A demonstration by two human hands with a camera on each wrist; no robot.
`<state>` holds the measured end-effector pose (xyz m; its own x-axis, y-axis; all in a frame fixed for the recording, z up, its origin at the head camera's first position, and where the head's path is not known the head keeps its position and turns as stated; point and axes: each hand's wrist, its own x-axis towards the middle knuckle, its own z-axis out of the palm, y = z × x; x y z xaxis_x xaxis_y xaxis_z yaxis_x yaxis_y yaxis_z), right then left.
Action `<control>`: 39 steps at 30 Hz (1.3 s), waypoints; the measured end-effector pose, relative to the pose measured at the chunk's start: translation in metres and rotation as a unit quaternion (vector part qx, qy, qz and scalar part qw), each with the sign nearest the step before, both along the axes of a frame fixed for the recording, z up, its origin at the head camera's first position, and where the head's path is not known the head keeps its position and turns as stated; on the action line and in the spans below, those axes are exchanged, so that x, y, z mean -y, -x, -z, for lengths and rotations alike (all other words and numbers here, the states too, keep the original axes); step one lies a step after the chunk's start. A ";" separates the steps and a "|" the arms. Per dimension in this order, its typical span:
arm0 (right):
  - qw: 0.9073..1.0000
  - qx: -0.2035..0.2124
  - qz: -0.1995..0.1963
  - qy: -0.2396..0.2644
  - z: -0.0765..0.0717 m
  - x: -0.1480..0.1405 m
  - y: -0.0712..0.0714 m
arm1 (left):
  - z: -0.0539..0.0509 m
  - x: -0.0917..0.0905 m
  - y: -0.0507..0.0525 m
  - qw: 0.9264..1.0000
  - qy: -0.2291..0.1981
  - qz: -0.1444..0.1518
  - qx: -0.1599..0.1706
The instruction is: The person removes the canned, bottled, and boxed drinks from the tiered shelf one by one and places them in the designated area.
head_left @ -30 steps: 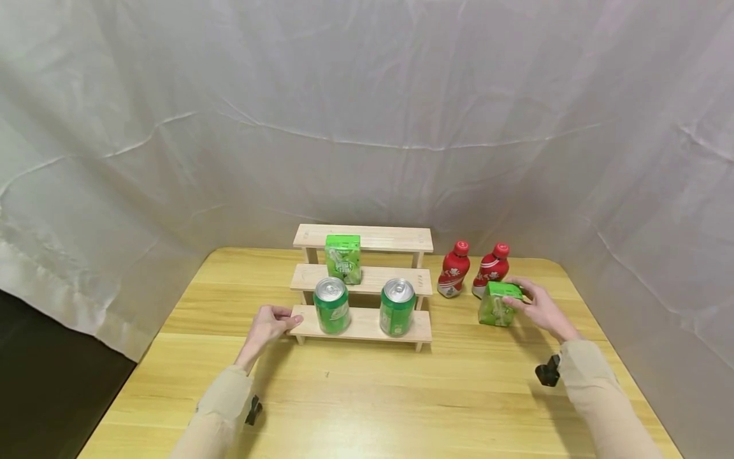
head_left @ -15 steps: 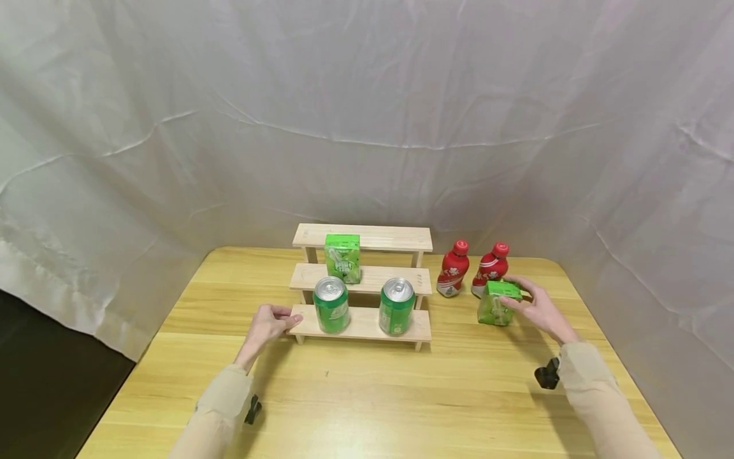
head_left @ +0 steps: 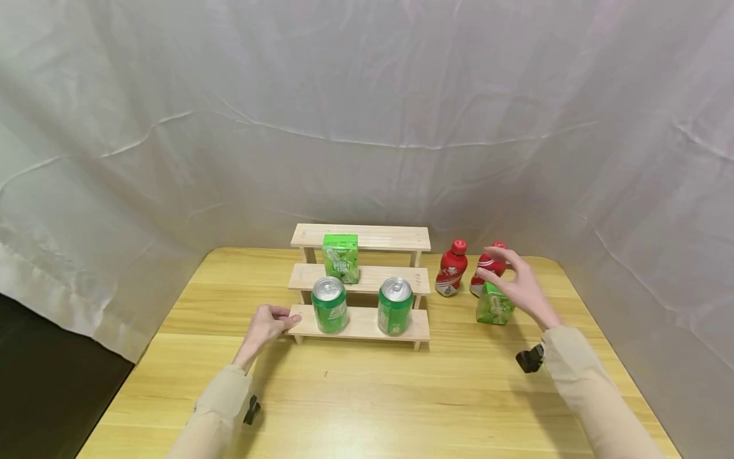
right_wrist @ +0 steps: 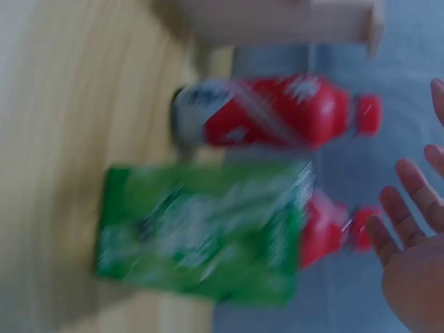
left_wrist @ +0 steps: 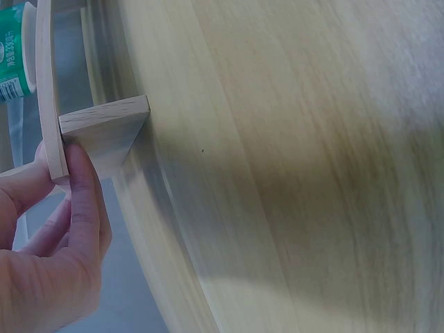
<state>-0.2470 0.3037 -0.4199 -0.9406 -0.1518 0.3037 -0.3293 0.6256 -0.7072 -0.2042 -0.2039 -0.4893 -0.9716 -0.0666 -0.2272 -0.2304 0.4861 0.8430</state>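
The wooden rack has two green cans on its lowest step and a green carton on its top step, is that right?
No: the head view shows that green carton on the middle step, not the top. The two green cans are on the lowest step.

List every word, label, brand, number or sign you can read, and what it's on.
No text reads clearly enough to quote.
Green can, left wrist view: barcode and white characters, too small to read.
Cans, head view: print too small.
Shelf carton: pale lettering, too small.
Table carton: blurred.
Red bottles: white marks, blurred.
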 end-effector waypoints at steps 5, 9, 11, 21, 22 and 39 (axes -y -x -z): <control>0.999 0.030 -0.031 -0.004 -0.026 0.030 0.004 | 0.001 0.001 0.001 1.000 0.001 -0.002 0.002; 0.997 0.038 -0.061 -0.021 -0.043 0.057 0.009 | 0.001 0.002 0.001 1.000 0.002 0.000 0.002; 0.996 0.033 -0.078 -0.035 -0.050 0.071 0.011 | 0.000 0.002 0.000 1.000 0.002 0.002 0.003; 0.984 0.024 -0.160 -0.075 -0.076 0.142 0.024 | 0.000 0.004 0.000 1.000 -0.005 0.002 0.002; 0.982 0.026 -0.167 -0.078 -0.077 0.149 0.025 | 0.000 0.004 0.000 1.000 -0.005 0.003 0.002; 0.967 0.076 -0.227 -0.089 -0.069 0.224 0.046 | -0.003 0.001 0.000 1.000 0.001 0.007 0.004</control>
<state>-0.2933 0.0796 -0.3509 -0.7969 -0.5962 0.0973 -0.4985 0.5580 -0.6634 -0.2042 -0.2045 -0.4868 -0.9708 -0.0529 -0.2342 -0.2294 0.4918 0.8399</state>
